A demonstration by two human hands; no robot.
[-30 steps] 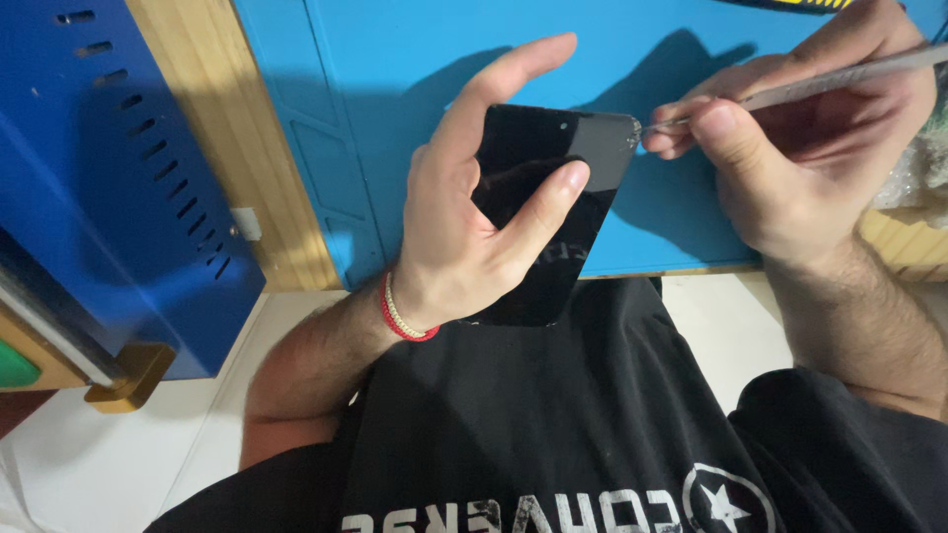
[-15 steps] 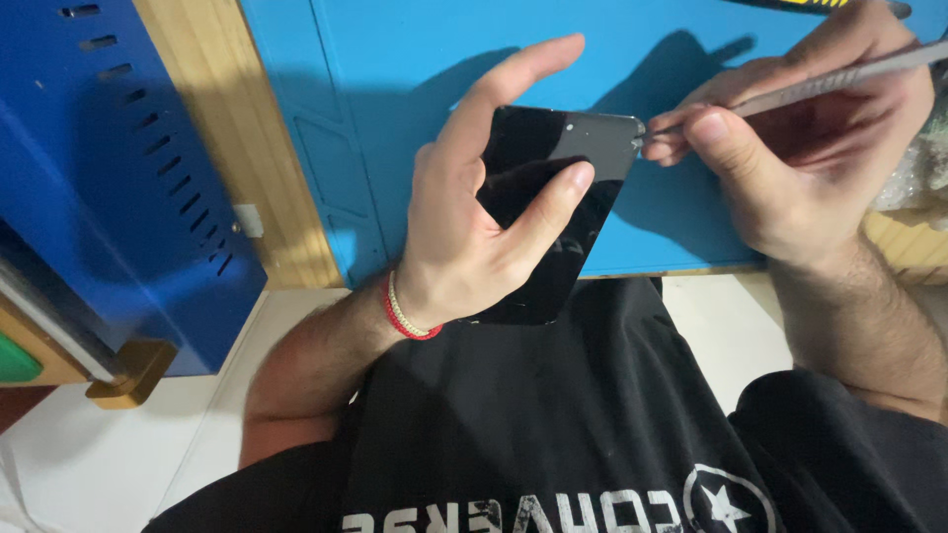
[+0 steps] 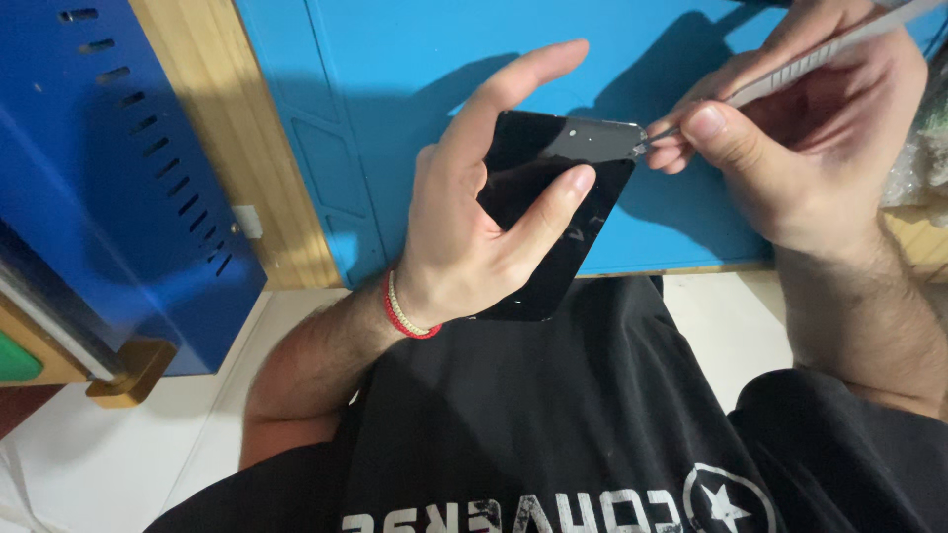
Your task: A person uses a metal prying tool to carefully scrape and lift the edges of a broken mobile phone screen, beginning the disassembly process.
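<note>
- A person's left hand holds a black phone screen panel at a slant above the lap, thumb pressed across the glass, index finger stretched up past the top edge; the grip is a firm clasp around the panel.
- The right hand pinches a slim metal tool between thumb and fingers, a narrow, tight grip, with the tip touching the panel's upper right corner.
- Compared with a second ago, the grey strip along the panel's top edge shows wider and the tool tip sits against its end, while both hands have held nearly the same place; judging by that, the work at the corner is advancing in small steps rather than large ones.
- The panel hangs in the air just in front of the edge of the counter, over a blue mat, not resting on it.
- A red and pale bracelet circles the left wrist.
- A blue metal cabinet stands to the left, and a black T-shirt fills the lower frame.
</note>
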